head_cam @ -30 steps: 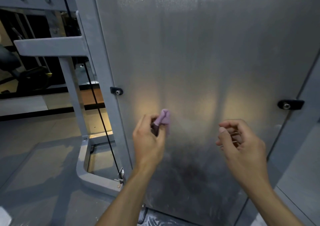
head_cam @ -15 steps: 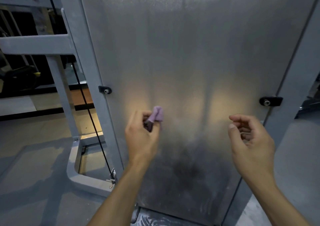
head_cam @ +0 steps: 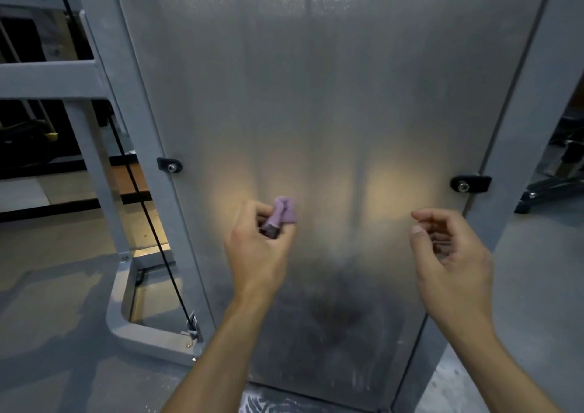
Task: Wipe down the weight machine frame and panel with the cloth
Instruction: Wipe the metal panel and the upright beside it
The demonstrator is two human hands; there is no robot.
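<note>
A tall frosted grey panel (head_cam: 331, 96) of the weight machine fills the middle of the view, held between grey frame posts (head_cam: 132, 102). My left hand (head_cam: 256, 251) grips a small bunched purple cloth (head_cam: 282, 211) in front of the panel's lower half; whether the cloth touches the panel is unclear. My right hand (head_cam: 448, 254) hovers to the right of it with fingers loosely curled, holding nothing. Dusty smears show on the panel's bottom part.
Black bolted clips hold the panel at the left (head_cam: 170, 165) and right (head_cam: 470, 184) edges. A black cable (head_cam: 151, 229) runs down beside the left post to the grey base frame (head_cam: 139, 330). Dark gym equipment (head_cam: 556, 172) stands at the right.
The view has shifted rightward, so the panel sits more centred. Both hands keep nearly the same pose in front of the panel; the left one still holds the cloth.
</note>
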